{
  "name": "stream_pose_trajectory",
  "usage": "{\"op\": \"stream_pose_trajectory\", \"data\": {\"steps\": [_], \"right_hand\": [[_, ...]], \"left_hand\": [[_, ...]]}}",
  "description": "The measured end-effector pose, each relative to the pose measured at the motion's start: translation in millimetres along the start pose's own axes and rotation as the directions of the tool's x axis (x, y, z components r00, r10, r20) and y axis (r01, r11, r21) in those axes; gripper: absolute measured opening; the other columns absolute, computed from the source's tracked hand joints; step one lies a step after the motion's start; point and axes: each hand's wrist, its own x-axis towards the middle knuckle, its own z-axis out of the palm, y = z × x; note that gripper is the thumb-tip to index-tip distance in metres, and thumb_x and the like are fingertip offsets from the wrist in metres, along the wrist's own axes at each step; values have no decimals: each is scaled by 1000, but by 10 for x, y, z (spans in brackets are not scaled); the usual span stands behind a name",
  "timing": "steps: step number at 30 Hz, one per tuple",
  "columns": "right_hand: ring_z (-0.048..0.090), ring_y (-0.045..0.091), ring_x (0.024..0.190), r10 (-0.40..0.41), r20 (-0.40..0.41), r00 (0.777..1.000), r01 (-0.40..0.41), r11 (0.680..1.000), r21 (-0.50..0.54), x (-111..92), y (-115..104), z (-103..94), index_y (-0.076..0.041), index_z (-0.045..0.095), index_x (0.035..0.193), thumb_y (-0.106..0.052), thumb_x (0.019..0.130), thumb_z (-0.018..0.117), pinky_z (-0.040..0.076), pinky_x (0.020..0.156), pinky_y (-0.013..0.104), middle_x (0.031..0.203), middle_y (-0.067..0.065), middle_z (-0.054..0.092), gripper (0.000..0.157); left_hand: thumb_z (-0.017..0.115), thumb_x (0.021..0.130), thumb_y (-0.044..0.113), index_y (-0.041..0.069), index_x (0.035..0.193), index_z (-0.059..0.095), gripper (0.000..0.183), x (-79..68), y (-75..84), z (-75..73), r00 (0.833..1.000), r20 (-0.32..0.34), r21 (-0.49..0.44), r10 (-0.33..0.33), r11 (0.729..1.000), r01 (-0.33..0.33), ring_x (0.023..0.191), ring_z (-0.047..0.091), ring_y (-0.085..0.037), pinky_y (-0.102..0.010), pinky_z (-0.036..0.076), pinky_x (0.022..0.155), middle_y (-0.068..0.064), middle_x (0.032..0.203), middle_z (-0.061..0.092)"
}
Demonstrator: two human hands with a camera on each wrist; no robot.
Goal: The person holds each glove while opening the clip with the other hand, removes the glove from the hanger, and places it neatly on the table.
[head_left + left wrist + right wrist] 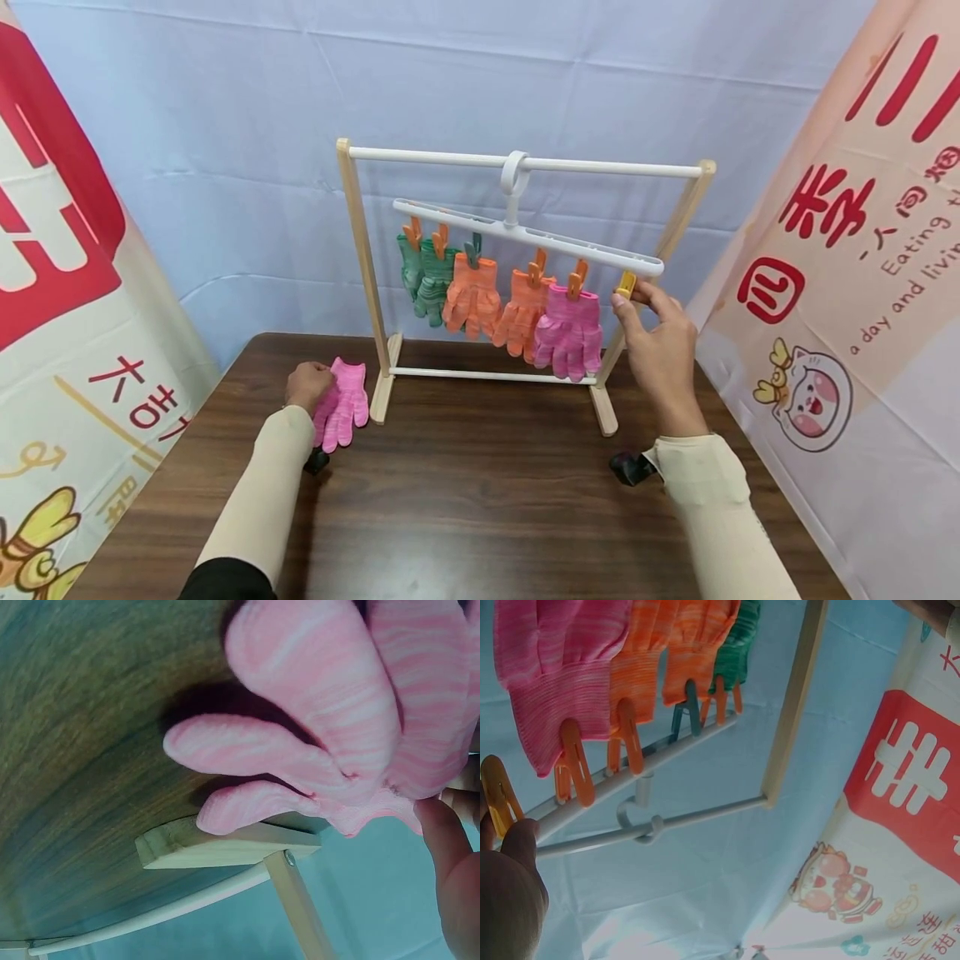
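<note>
Now left hand [307, 386] pinches pink glove [344, 408] near its cuff [348, 367]; right hand [662, 354] pinches yellow clothespin [626, 284].

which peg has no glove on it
The yellow peg, pinched by the right hand; the other pegs on the hanger, orange or green, each hold a glove.

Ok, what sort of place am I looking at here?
Probably a staged demo or recording corner, indoors: a wood-grain table, a creased pale cloth backdrop behind it, and printed banners hanging at both sides.
</note>
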Motion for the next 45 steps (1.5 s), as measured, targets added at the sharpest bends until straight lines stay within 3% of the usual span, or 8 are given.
{"op": "stream_pose_trajectory", "data": {"steps": [16, 18, 22, 26, 33, 36, 45], "right_hand": [[52, 18, 105, -1, 10, 1000, 1, 1000, -7, -9, 14, -9, -8, 66, 110, -34, 84, 65, 36, 87, 41, 98, 6, 66, 36], [52, 18, 105, -5, 10, 1000, 5, 1000, -6, -11, 17, 2, -8, 65, 110, -33, 84, 65, 36, 88, 40, 98, 6, 66, 36], [52, 18, 104, -12, 10, 1000, 12, 1000, -3, -17, 20, 12, -7, 65, 109, -32, 84, 65, 36, 87, 40, 98, 7, 67, 35], [53, 19, 104, -12, 0, 1000, 12, 1000, -6, -21, 23, 10, -6, 65, 109, -31, 84, 66, 37, 88, 40, 97, 7, 67, 35], [53, 20, 104, -11, -12, 1000, 11, 1000, -12, -19, 25, 11, -5, 65, 108, -30, 83, 68, 37, 88, 40, 97, 8, 67, 36], [53, 21, 104, -11, -7, 1000, 10, 1000, -18, -31, 26, 11, -5, 65, 109, -29, 82, 68, 36, 88, 41, 97, 9, 66, 36], [53, 23, 105, -15, -10, 1000, 15, 999, -39, -46, 32, -3, -4, 64, 111, -28, 82, 69, 37, 89, 42, 100, 10, 66, 38]], "left_hand": [[43, 93, 29, 1, 121, 55, 42, -68, 49, -2, 995, 71, 110, 65, 991, -73, 109, 47, -42, -55, 38, 85, -22, 122, 52], [43, 93, 30, 0, 120, 55, 42, -90, 80, -19, 995, 53, 112, 80, 990, -85, 108, 49, -41, -55, 38, 84, -22, 121, 54], [42, 93, 30, 3, 114, 59, 38, -149, 256, -51, 987, -52, 102, 154, 984, -148, 103, 52, -37, -51, 40, 83, -18, 112, 59], [45, 93, 28, 6, 108, 62, 32, -281, 638, -65, 955, -124, 53, 271, 963, -266, 98, 55, -34, -47, 42, 82, -15, 104, 62], [54, 92, 24, 7, 100, 66, 23, -642, 1314, 11, 870, -111, -38, 480, 873, -486, 83, 58, -24, -38, 44, 74, -8, 91, 64], [55, 91, 26, 10, 97, 67, 21, -785, 1494, 68, 840, -88, -49, 535, 840, -541, 79, 57, -20, -36, 44, 71, -4, 86, 64], [57, 91, 26, 13, 96, 67, 17, -1074, 1831, 310, 777, -36, -105, 628, 771, -628, 73, 54, -14, -33, 44, 66, 1, 82, 62]]}}
